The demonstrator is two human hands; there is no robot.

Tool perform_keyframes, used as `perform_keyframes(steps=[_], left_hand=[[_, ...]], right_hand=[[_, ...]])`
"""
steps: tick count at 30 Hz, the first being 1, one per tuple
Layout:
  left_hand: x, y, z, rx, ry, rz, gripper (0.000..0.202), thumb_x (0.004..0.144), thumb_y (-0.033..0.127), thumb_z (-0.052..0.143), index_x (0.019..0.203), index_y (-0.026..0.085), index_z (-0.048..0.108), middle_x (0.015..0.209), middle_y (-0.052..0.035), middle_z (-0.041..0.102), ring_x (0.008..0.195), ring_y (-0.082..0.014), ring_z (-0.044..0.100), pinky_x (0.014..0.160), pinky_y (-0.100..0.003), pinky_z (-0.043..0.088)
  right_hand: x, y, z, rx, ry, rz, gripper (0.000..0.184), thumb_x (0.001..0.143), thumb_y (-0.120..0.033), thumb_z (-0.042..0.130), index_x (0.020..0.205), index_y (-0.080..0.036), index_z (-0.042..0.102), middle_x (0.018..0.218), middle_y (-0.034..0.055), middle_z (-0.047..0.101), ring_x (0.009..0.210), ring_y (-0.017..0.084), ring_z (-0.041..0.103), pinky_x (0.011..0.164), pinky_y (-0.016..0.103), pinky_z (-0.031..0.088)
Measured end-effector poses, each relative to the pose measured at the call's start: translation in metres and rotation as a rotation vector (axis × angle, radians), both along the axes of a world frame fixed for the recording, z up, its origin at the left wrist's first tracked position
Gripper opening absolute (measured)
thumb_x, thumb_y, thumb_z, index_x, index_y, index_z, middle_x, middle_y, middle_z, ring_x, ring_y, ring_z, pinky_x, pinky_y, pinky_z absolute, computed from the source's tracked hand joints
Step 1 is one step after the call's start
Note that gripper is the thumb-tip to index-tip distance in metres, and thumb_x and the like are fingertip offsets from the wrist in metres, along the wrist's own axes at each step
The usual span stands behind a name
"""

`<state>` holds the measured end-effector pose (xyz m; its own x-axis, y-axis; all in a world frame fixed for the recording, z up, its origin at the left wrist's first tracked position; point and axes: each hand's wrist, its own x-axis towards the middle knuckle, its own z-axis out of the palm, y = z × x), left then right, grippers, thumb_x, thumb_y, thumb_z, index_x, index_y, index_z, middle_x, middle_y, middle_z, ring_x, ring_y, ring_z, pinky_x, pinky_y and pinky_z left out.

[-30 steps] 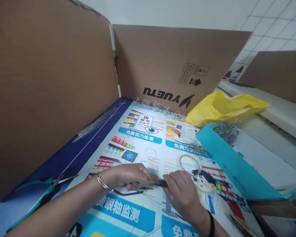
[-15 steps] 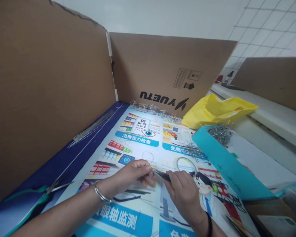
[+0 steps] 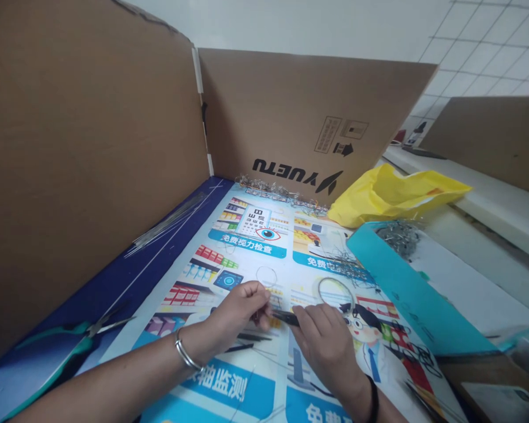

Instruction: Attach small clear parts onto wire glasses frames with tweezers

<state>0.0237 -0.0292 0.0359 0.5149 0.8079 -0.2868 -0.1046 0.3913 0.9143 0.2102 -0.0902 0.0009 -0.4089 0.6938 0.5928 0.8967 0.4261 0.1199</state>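
My left hand (image 3: 235, 314), with a silver bangle on its wrist, pinches something small at its fingertips, too fine to name; it meets the tip of a dark slender tool (image 3: 285, 318). My right hand (image 3: 324, 343), a black band on its wrist, is closed round that tool. Both hands hover low over a printed poster (image 3: 247, 235) of eye charts and a cartoon doctor. Thin wire rings (image 3: 267, 275) and dark wire pieces (image 3: 247, 341) lie on the poster beside the hands.
Cardboard walls (image 3: 92, 147) fence the left and back. Teal-handled pliers (image 3: 57, 346) lie at left, with long straight wires (image 3: 167, 222) beyond. A yellow plastic bag (image 3: 397, 191), a teal sheet (image 3: 405, 288) and a heap of metal bits (image 3: 399, 235) are at right.
My left hand has lifted off the poster and raised its pinched fingertips to the tool's tip. The right hand stayed in place on the tool. The view shifted slightly.
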Motion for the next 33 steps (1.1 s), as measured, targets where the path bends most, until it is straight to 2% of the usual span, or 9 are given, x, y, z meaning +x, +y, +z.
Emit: perform_keyframes(steps=[6,12,25,33], left_hand=[[-0.002,0.003,-0.001,-0.011,0.046,-0.034,0.03,0.076,0.04,0.058,0.065,0.014,0.048,0.06,0.0021,0.057,0.042,-0.0065,0.052,0.049,-0.021,0.038],[-0.003,0.004,-0.007,-0.017,0.049,-0.064,0.027,0.079,0.037,0.056,0.065,0.015,0.048,0.06,0.0028,0.058,0.041,-0.0059,0.054,0.048,-0.02,0.038],[-0.004,0.005,-0.007,-0.145,0.035,-0.115,0.023,0.077,0.03,0.056,0.062,0.014,0.05,0.055,0.0022,0.058,0.037,-0.0054,0.052,0.043,-0.018,0.036],[-0.005,0.007,-0.013,-0.135,0.035,-0.108,0.023,0.078,0.029,0.056,0.062,0.014,0.052,0.055,0.0026,0.058,0.037,-0.0049,0.052,0.043,-0.018,0.035]], right_hand=[[0.0,-0.001,0.001,0.008,-0.01,0.017,0.017,0.088,-0.022,0.048,0.097,-0.014,0.06,0.075,0.0068,0.056,0.075,0.02,0.049,0.071,0.036,0.037],[0.0,-0.002,0.001,0.014,-0.014,0.038,0.016,0.088,-0.02,0.049,0.097,-0.013,0.06,0.075,0.007,0.057,0.075,0.02,0.049,0.071,0.037,0.037],[0.003,-0.002,-0.001,-0.011,-0.039,0.066,0.018,0.084,-0.014,0.052,0.101,-0.012,0.059,0.077,0.0074,0.058,0.077,0.022,0.05,0.071,0.038,0.038],[0.004,-0.003,-0.002,-0.016,-0.039,0.066,0.019,0.084,-0.014,0.053,0.102,-0.013,0.058,0.078,0.0077,0.059,0.077,0.022,0.049,0.07,0.038,0.037]])
